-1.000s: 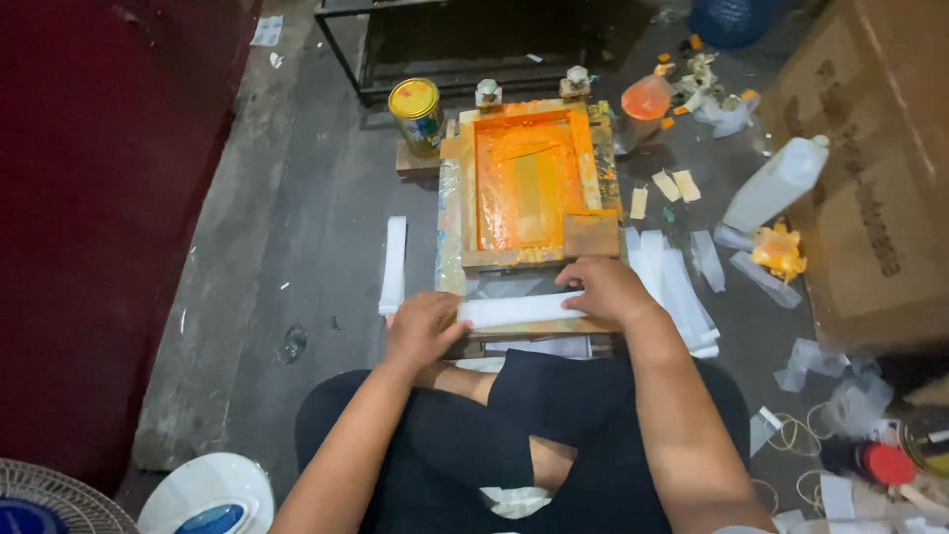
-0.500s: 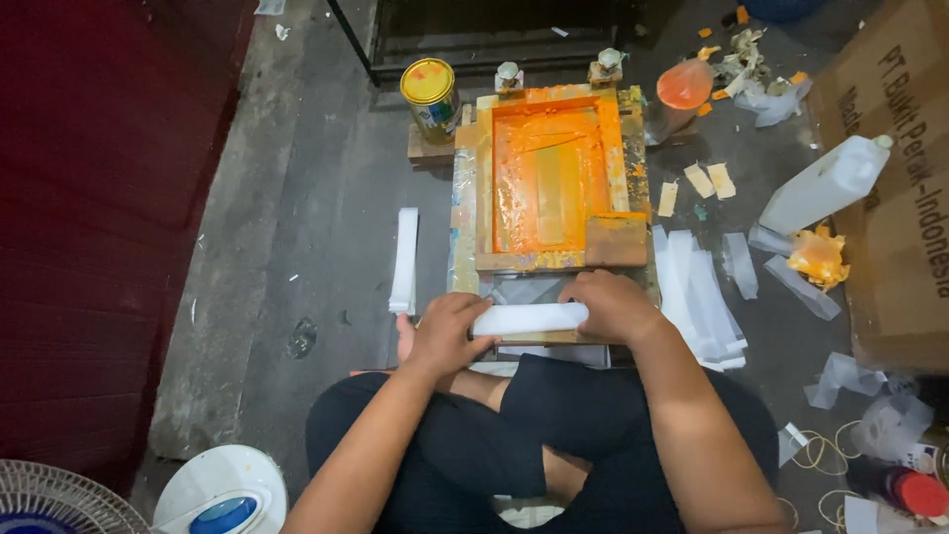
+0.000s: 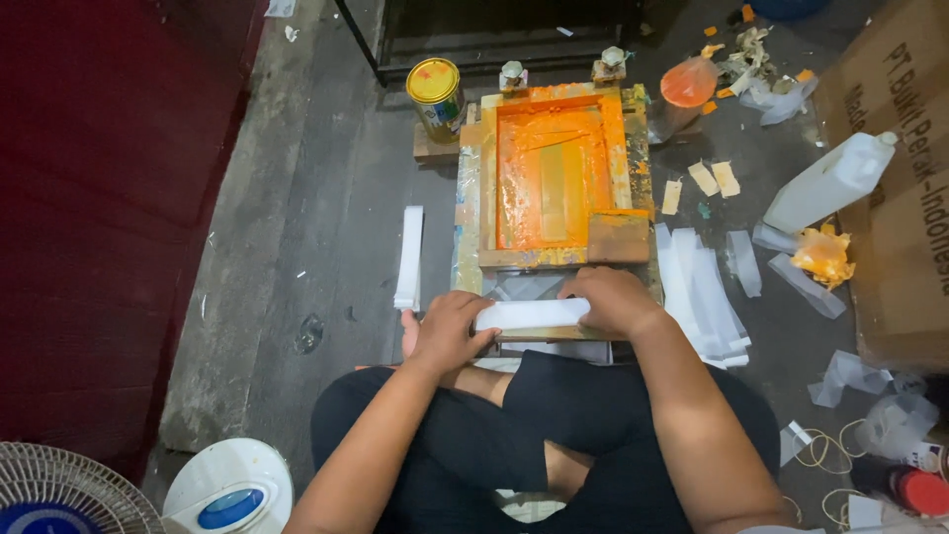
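Both hands have slid a little nearer the body, carrying the white strip bundle (image 3: 531, 313) with them.

Left hand (image 3: 447, 331) and right hand (image 3: 611, 300) each grasp one end of it, just below the orange-stained screen frame (image 3: 551, 178); a white strip stack (image 3: 409, 257) lies left.

- white strip stack (image 3: 529, 314): long, flat, lying crosswise just below the frame, held at both ends.
- screen frame (image 3: 554, 178): wooden, orange-inked, flat on the floor.
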